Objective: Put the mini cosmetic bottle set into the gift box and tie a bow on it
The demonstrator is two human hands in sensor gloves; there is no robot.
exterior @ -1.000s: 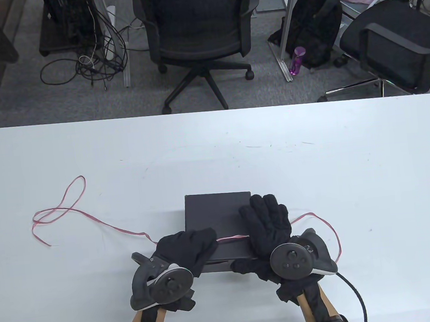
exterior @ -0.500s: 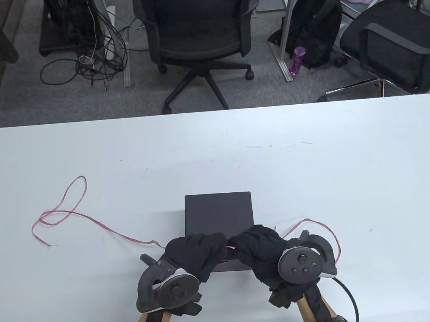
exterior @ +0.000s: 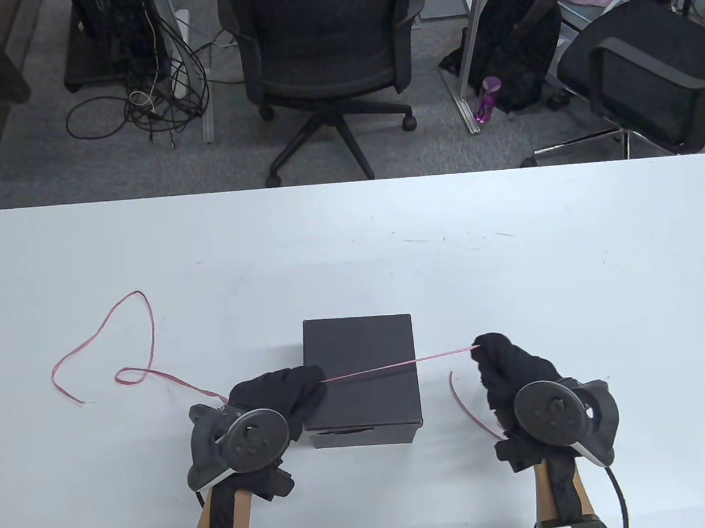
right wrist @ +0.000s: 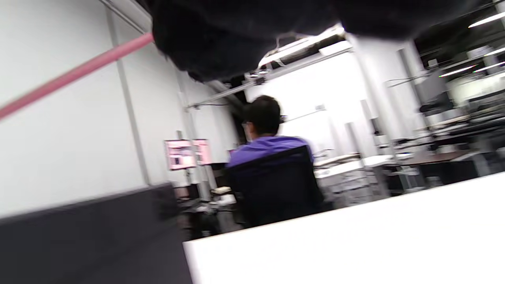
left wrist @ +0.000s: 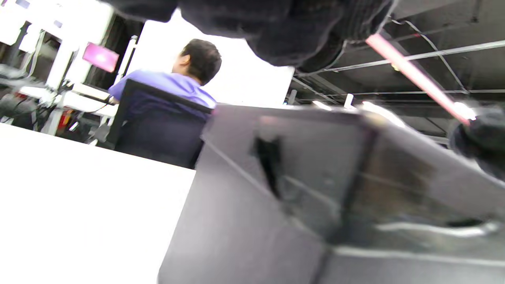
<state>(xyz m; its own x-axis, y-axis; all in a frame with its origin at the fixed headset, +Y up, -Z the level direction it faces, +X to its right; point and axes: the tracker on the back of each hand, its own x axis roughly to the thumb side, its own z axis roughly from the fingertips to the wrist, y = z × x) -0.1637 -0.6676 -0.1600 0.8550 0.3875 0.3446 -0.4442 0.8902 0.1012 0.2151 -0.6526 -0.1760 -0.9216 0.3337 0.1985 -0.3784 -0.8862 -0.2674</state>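
Pink ribbon (exterior: 400, 366) ran taut between my two hands, stretched across the top of the black gift box (exterior: 360, 363), whose lid was on. My left hand (exterior: 281, 392) pinched the ribbon at the box's near-left corner, fingers curled tight around it and resting against the lid's edge. My right hand (exterior: 505, 364) pinched the other end out to the right of the box, clear of it and lifted a little above the white table (exterior: 577, 267), fingertips bunched on the strand. From my left grip the ribbon's long tail trailed away to the left over the table, curling into a small loop and then a wider bend. From my right grip a short end hung down and curved back toward my wrist. In the left wrist view the ribbon left my fingers (left wrist: 315, 39) and crossed above the box. The bottle set itself was not visible.
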